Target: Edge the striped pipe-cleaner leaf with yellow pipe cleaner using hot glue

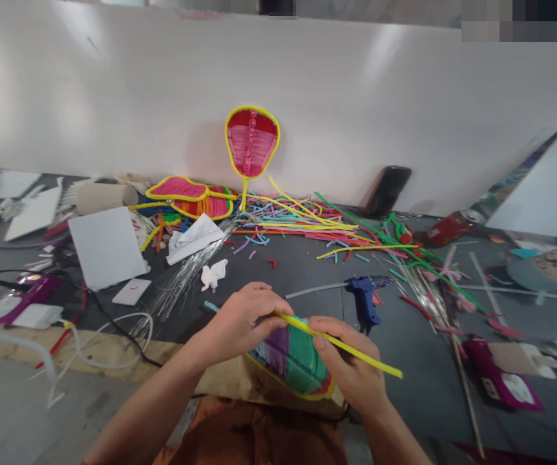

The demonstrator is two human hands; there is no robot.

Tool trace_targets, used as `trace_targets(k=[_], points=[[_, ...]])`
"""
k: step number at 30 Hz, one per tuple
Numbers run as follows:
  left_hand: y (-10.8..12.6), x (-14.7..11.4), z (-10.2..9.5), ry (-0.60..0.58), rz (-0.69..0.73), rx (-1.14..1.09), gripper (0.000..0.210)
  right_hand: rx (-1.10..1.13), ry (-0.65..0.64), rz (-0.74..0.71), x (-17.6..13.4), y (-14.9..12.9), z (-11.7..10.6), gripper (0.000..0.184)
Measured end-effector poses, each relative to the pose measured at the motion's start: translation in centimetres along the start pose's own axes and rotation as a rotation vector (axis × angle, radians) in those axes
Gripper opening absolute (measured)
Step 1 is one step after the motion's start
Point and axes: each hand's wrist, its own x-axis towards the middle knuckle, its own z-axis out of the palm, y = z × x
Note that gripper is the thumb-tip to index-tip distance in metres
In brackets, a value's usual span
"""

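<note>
Between my hands is a small fan-shaped piece [302,361] covered in purple, green and blue strands, with a yellow edge along its lower side. A yellow pipe cleaner [370,363] lies along its upper rim, its free end sticking out to the right. My left hand [254,314] pinches the pipe cleaner against the rim, thumb and forefinger closed. My right hand [351,358] is closed on the same pipe cleaner further right, thumb below it. A light blue tip [211,307] pokes out beyond my left hand. Fingers hide parts of the rim.
A pink fan with yellow edging [252,142] stands against the white partition [162,97]. Pipe cleaners [302,223] lie heaped behind my hands. A blue glue gun [364,302] is right of centre, with a phone [389,190] and a can [453,226] beyond. Cables [114,339] cross the left.
</note>
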Motion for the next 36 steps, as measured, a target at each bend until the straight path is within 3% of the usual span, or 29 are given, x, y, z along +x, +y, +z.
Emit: trace_targets(k=[12, 26, 29, 33, 34, 36], points=[[-0.5, -0.2, 0.7, 0.123, 0.104, 0.025, 0.013, 0.087, 0.044, 0.091, -0.4, 0.1, 0.0, 0.015], [-0.8, 0.1, 1.0, 0.143, 0.167, 0.042, 0.010, 0.126, 0.037, 0.171, -0.4, 0.6, -0.2, 0.014], [-0.8, 0.2, 1.2, 0.150, 0.151, 0.058, 0.010, 0.133, -0.082, 0.202, -0.3, 1.0, -1.1, 0.018], [-0.8, 0.5, 1.3, 0.154, 0.095, 0.114, 0.010, 0.058, -0.293, 0.249, 0.3, 2.9, -4.2, 0.043], [-0.8, 0.6, 1.3, 0.156, 0.078, 0.132, 0.010, -0.016, -0.291, 0.264, 0.5, 3.7, -5.1, 0.042], [-0.7, 0.7, 1.2, 0.158, 0.057, 0.162, 0.012, -0.246, -0.153, 0.296, 0.9, 5.5, -6.7, 0.036]])
